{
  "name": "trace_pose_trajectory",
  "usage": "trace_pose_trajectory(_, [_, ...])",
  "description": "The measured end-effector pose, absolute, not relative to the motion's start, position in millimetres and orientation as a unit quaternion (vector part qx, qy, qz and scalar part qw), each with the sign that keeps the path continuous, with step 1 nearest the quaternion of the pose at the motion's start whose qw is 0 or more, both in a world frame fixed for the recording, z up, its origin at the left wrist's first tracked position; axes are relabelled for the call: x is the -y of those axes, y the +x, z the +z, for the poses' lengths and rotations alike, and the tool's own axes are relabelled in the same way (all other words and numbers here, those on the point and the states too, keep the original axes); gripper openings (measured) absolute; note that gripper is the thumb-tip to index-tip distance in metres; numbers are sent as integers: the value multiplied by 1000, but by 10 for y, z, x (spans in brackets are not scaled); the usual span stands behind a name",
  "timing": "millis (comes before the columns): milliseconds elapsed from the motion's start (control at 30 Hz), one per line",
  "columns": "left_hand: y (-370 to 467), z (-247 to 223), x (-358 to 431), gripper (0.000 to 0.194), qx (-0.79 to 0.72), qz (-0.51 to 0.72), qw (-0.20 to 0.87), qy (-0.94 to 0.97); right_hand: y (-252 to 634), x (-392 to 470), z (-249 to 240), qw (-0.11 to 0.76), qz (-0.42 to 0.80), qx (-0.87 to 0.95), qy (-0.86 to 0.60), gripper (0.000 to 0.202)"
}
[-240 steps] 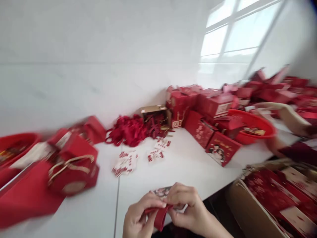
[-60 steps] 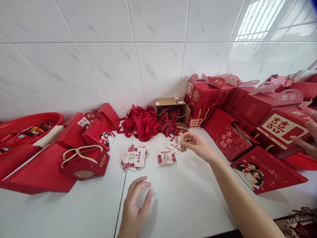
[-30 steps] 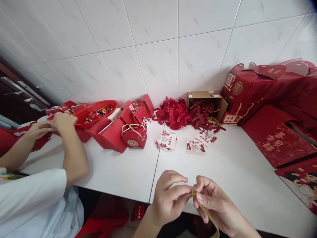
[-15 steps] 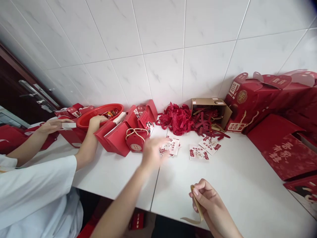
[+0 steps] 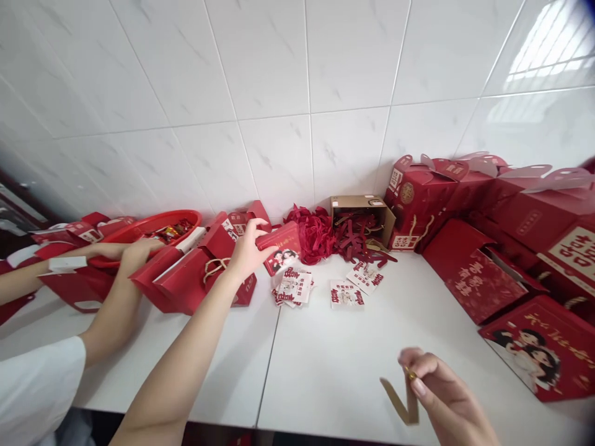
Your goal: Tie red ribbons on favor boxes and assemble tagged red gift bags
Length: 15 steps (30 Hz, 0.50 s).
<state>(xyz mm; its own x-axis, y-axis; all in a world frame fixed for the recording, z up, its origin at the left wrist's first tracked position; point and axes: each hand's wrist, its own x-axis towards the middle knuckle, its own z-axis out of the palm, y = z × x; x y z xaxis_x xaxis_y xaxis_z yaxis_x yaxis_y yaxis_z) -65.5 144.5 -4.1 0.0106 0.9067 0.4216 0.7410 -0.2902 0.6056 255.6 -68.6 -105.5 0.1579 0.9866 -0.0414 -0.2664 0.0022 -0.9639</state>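
Observation:
My left hand (image 5: pixel 247 253) is closed around the upper left part of a small red box (image 5: pixel 284 243) with a printed couple on its front. The box is tilted, just behind a pile of white and red printed cards (image 5: pixel 294 288). Low on the right, my right hand (image 5: pixel 439 387) pinches a gold ribbon strip (image 5: pixel 412 406) between thumb and fingers. The strip hangs folded in a V over the white table (image 5: pixel 325 365). Two more printed cards (image 5: pixel 347 294) lie to the right of the pile.
Dark red ribbons (image 5: pixel 316 235) lie against the wall beside an open cardboard box (image 5: pixel 388 220). Large red gift boxes (image 5: pixel 418 192) line the right. At left stand red bags (image 5: pixel 181 282) and a red basin (image 5: pixel 195 223) of sweets; a co-worker's arm (image 5: pixel 109 297) reaches there.
My left hand has moved from the card pile to the small red box and taken hold of it. My right hand still pinches the gold ribbon. The view has turned to the right.

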Motion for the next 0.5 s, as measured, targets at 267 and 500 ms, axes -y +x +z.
trace_pose_trajectory(267, [502, -745, -297, 14, -359, 422, 255, 793, 2522, 536, -959, 567, 420, 508, -494, 18])
trace_pose_trajectory(500, [870, -1223, 62, 6, -364, 498, 334, 713, 2440, 567, -1127, 588, 357, 487, -539, 11])
